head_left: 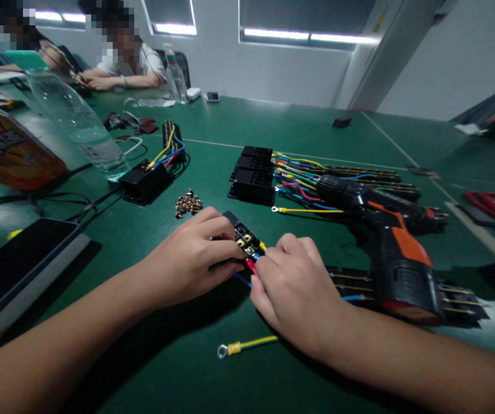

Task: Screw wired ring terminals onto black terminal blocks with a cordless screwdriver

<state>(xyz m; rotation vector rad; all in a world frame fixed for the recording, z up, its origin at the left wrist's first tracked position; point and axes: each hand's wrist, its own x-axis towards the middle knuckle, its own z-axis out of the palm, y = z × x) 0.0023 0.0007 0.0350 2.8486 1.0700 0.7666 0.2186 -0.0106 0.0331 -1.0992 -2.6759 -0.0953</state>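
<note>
A black terminal block [244,237] with brass-coloured contacts lies on the green table between my hands. My left hand [202,253] is closed around its near left side, fingertips beside the contacts; whether they also pinch something small is hidden. My right hand [294,287] grips a red-sleeved wire terminal [251,266] at the block's near end. Blue and yellow sleeves show beside it, partly covered by my fingers. Below my right hand lies a yellow-green wire with a ring terminal [228,349]. A small heap of copper-coloured screws [189,203] sits beyond my left hand.
A black and orange cordless drill [396,241] lies at right, over wired metal strips [350,282]. Several black wired boxes [251,178] stand behind. Left are another wired box [146,182], a water bottle [79,123] and a phone-like device [23,261]. People sit across the table.
</note>
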